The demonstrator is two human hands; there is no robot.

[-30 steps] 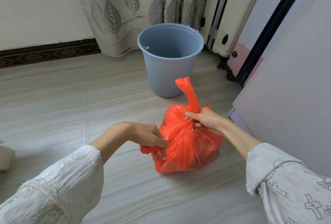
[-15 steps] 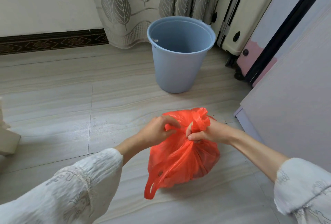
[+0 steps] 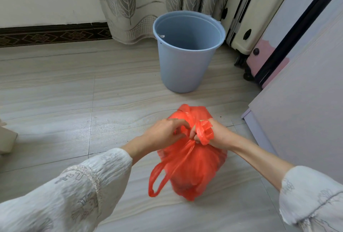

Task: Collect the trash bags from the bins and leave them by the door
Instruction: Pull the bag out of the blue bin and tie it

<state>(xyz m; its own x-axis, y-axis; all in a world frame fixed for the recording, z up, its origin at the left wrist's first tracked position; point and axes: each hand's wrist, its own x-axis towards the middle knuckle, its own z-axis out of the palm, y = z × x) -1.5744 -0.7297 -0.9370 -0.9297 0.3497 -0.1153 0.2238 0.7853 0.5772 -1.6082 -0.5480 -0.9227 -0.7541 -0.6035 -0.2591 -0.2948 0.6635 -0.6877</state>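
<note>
pale wood-grain floor tiles [image 3: 55,102] cover the room, meeting a white wall with a dark patterned skirting band [image 3: 46,35] at the far side. grey leaf-print curtain [image 3: 133,5] hangs to the floor behind a light blue bin [image 3: 183,64], which stands upright with no liner visible inside. cream suitcase [image 3: 246,18] stands just right of the bin, against a pink and black panel [image 3: 267,53]; a pale grey cabinet side [image 3: 306,102] fills the right of the view. red trash bag [image 3: 194,168] sits on the floor in front of the bin, apart from it, near the cabinet corner, full and rounded, its neck gathered at the top. left hand [image 3: 163,133] reaches in from the left with fingers curled, pinching the gathered plastic at the neck. right hand [image 3: 217,135] comes from the right, fingers clenched on the same neck, with one bag handle [image 3: 205,133] looped over and around its fingers. the two hands sit just beside each other at the neck. a second handle loop [image 3: 157,179] hangs free down the bag's near left side, its lower end close to the floor. both forearms are bare below white patterned sleeves [image 3: 79,191]. a beige object [image 3: 7,137] sits at the left edge, cut off by the frame, kind not determinable.
</note>
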